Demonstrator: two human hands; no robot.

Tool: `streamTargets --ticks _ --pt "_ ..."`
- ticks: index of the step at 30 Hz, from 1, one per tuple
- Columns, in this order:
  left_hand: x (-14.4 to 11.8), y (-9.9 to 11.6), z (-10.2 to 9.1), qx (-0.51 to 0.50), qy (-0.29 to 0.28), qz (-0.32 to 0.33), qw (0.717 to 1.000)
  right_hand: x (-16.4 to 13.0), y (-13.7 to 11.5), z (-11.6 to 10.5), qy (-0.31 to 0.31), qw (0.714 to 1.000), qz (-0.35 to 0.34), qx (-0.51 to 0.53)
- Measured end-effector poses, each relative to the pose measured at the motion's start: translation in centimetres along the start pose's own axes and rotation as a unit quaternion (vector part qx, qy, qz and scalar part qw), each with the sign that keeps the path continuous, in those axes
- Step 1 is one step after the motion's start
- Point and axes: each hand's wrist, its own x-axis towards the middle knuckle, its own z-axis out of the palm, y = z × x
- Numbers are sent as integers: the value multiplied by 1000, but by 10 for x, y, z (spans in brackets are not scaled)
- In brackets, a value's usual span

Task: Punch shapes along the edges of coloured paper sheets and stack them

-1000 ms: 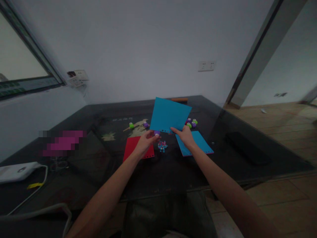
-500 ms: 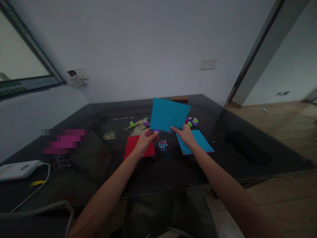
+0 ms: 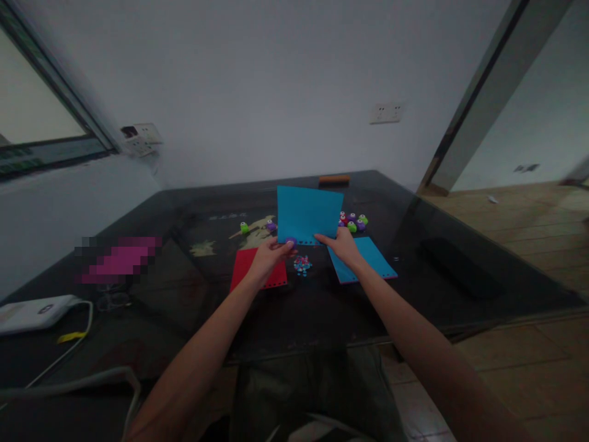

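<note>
Sitting at dark table against white wall, with floor showing off right; pinching blue sheet upright above table in right hand, thumb and fingers closed on lower right edge; gripping purple gadget between nearly closed fingers of left hand, at sheet's lower left corner; having red paper, confetti, blue stack lying below.

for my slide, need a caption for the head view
Right hand grips a blue sheet while the left hand holds a small purple object at its lower edge, near scattered colored bits.
</note>
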Motion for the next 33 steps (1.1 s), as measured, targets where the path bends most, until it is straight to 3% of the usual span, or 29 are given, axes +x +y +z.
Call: streamTargets --ticks 33 --pt "-1 0 -1 36 14 -12 999 -2 -8 -1 -4 1000 1 -17"
